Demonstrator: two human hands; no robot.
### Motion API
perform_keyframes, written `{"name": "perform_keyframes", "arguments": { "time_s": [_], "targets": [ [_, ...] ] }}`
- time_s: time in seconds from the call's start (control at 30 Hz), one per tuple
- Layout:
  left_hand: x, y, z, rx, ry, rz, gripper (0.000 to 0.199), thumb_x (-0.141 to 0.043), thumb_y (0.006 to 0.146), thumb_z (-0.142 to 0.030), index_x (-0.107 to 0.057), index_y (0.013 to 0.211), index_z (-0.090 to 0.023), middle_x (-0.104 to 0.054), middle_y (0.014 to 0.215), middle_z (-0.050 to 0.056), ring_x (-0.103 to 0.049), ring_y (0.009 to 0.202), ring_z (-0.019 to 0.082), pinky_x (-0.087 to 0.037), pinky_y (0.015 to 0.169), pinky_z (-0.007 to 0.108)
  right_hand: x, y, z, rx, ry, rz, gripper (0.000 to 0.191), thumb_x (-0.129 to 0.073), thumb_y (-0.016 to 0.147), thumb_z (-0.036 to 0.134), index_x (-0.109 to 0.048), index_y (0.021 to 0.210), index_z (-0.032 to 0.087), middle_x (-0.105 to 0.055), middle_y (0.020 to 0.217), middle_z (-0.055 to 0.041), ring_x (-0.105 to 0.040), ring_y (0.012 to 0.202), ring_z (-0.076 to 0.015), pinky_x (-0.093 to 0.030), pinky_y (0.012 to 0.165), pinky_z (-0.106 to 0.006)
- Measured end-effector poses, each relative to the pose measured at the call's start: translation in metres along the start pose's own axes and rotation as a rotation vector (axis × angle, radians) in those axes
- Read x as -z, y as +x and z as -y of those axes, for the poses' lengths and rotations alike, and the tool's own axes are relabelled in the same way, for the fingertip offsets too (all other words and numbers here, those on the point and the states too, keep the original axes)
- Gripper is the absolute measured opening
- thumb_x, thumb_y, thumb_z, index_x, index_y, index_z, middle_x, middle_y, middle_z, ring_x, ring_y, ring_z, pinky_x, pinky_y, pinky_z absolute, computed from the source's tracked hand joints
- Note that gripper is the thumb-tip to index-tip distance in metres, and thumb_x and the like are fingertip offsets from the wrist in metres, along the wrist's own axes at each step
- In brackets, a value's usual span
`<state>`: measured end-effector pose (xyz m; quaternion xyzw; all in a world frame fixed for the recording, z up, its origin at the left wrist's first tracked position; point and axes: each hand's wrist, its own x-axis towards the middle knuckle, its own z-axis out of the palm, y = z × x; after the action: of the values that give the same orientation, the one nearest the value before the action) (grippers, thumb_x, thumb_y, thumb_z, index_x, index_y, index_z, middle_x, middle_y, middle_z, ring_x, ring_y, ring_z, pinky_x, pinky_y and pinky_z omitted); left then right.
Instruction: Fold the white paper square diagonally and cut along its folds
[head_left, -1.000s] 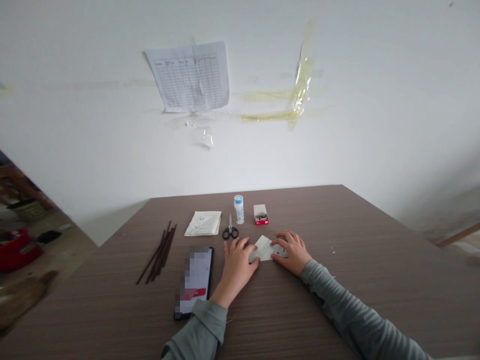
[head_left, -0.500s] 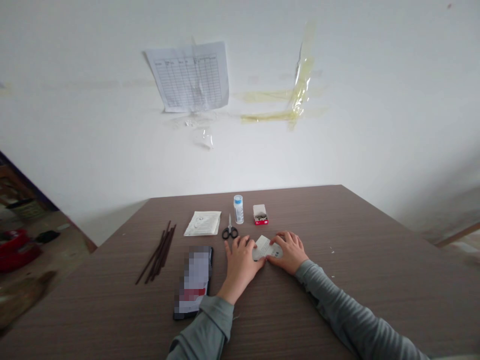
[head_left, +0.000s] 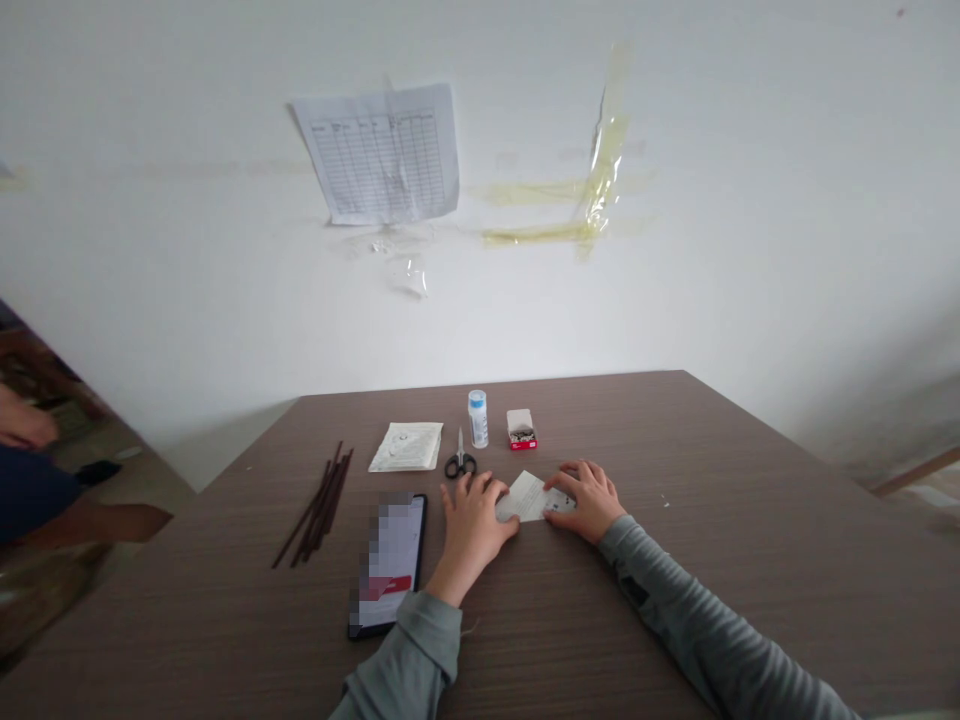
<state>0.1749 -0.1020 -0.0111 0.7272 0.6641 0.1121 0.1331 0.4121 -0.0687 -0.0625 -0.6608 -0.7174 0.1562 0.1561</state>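
A small printed piece of white paper (head_left: pixel 527 496), folded to a pointed top, lies on the table between my hands. My left hand (head_left: pixel 474 528) has its thumb and fingers curled over the paper's left end. At the opposite end, my right hand (head_left: pixel 589 503) grips the paper between thumb and fingers. Both hands cover parts of it, so its full outline is hidden. Just beyond my left fingers are black-handled scissors (head_left: pixel 460 463), blades pointing away. A phone (head_left: pixel 396 560) lies left of my left wrist.
Behind the scissors stands a clear bottle with a blue top (head_left: pixel 478 420), beside an open red-and-white box (head_left: pixel 523 434) of small metal pieces. Leftward are a flat white packet (head_left: pixel 406 447) and several dark brown sticks (head_left: pixel 319 510). Another person's arm (head_left: pixel 26 420) shows at far left.
My hands have moved apart a little, left hand leftward and right hand rightward, and more of the paper's middle shows. Another person has come into view at far left.
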Motion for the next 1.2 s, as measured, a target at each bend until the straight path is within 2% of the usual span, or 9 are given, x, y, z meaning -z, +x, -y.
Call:
{"name": "perform_keyframes", "arguments": {
  "time_s": [0.1,0.2,0.33,0.53,0.67,0.77,1.03,1.2],
  "targets": [
    [0.002,-0.001,0.007,-0.005,0.018,0.003,0.041,-0.093,0.107,-0.023,-0.095,0.147,-0.032,-0.075,0.192,0.012,-0.056,0.189,0.050,-0.033,0.158,0.090,0.002,-0.001,-0.003,-0.018,-0.010,0.027,0.050,-0.099,0.096,0.045,-0.098,0.146,0.046,-0.074,0.186,-0.0071,-0.052,0.187,-0.0489,-0.044,0.152,-0.069],
    [0.004,-0.001,0.014,-0.011,0.029,0.003,0.040,-0.092,0.108,-0.023,-0.095,0.146,-0.034,-0.075,0.192,0.011,-0.057,0.189,0.049,-0.034,0.158,0.089,0.003,-0.003,-0.005,-0.025,-0.016,-0.011,0.049,-0.098,0.096,0.041,-0.100,0.144,0.046,-0.075,0.186,-0.0076,-0.053,0.187,-0.0496,-0.044,0.153,-0.071],
    [0.006,-0.002,0.022,-0.007,0.030,0.003,0.040,-0.092,0.108,-0.022,-0.095,0.145,-0.036,-0.075,0.193,0.010,-0.056,0.190,0.048,-0.035,0.157,0.089,0.006,-0.009,-0.010,-0.033,-0.025,-0.053,0.046,-0.094,0.095,0.040,-0.101,0.140,0.046,-0.077,0.184,-0.0064,-0.055,0.186,-0.0495,-0.047,0.151,-0.072],
    [0.008,-0.003,0.037,0.002,0.039,0.011,0.039,-0.090,0.110,-0.019,-0.095,0.145,-0.035,-0.072,0.195,0.012,-0.054,0.191,0.050,-0.032,0.157,0.092,0.014,-0.008,-0.022,-0.046,-0.048,-0.062,0.043,-0.091,0.096,0.042,-0.101,0.138,0.047,-0.078,0.183,-0.0054,-0.057,0.185,-0.0499,-0.051,0.150,-0.072],
    [0.009,-0.006,0.050,-0.007,0.028,-0.025,0.038,-0.091,0.108,-0.018,-0.097,0.141,-0.036,-0.076,0.191,0.012,-0.058,0.188,0.050,-0.036,0.155,0.093,0.017,-0.006,-0.030,-0.086,-0.053,-0.040,0.043,-0.093,0.090,0.040,-0.102,0.131,0.048,-0.081,0.178,-0.0035,-0.060,0.182,-0.0504,-0.056,0.145,-0.070],
    [0.009,-0.008,0.057,0.002,0.030,-0.051,0.038,-0.091,0.107,-0.018,-0.098,0.138,-0.038,-0.078,0.188,0.011,-0.059,0.186,0.049,-0.038,0.154,0.092,0.017,-0.011,-0.034,-0.070,-0.052,-0.108,0.043,-0.089,0.094,0.038,-0.102,0.134,0.047,-0.080,0.179,-0.0050,-0.060,0.182,-0.0503,-0.056,0.144,-0.070],
    [0.007,-0.008,0.060,0.003,0.031,-0.063,0.040,-0.091,0.105,-0.016,-0.097,0.138,-0.037,-0.079,0.187,0.011,-0.060,0.185,0.050,-0.039,0.152,0.094,0.028,-0.019,-0.040,-0.059,-0.018,-0.127,0.044,-0.087,0.092,0.032,-0.102,0.131,0.043,-0.082,0.174,-0.0074,-0.064,0.176,-0.0512,-0.060,0.139,-0.068],
    [0.010,-0.009,0.059,0.005,0.031,-0.049,0.040,-0.090,0.106,-0.015,-0.097,0.139,-0.036,-0.078,0.188,0.011,-0.060,0.186,0.049,-0.037,0.154,0.093,0.023,-0.015,-0.046,-0.079,-0.013,-0.127,0.042,-0.089,0.092,0.031,-0.103,0.131,0.041,-0.081,0.177,-0.0087,-0.063,0.177,-0.0508,-0.060,0.139,-0.066]
  ]
}}
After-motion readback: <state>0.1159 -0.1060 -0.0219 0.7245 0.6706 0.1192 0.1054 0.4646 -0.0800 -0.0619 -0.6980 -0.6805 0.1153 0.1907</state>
